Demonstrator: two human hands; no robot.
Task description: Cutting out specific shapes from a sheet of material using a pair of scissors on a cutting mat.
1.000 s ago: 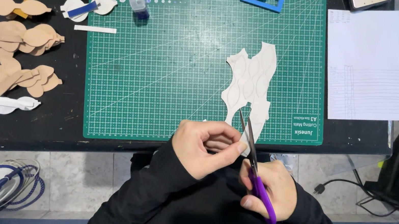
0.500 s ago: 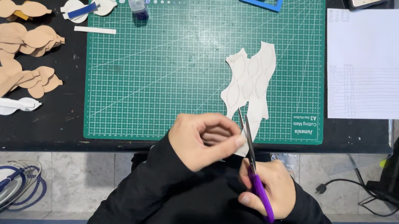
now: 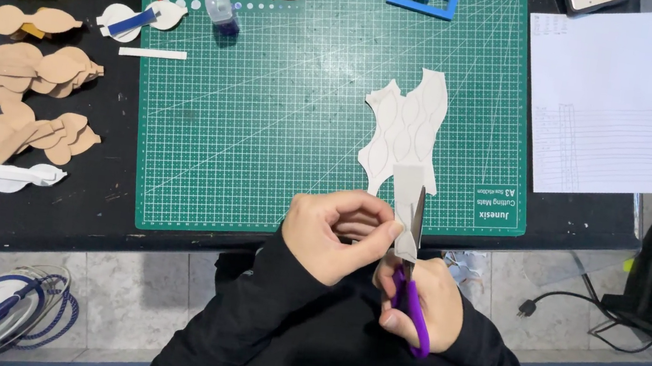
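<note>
Scissors point(image 3: 411, 282) w/ purple handles gripped in right hand point(image 3: 420, 300), left hand point(image 3: 332, 234) pinching white paper strip point(image 3: 406, 202).

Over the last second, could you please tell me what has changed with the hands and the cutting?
Little changed. The scissors in the right hand tilted slightly more upright, cutting the white sheet. The left hand kept pinching the sheet's lower edge. The cutting mat and tan cutouts stayed put.
</note>
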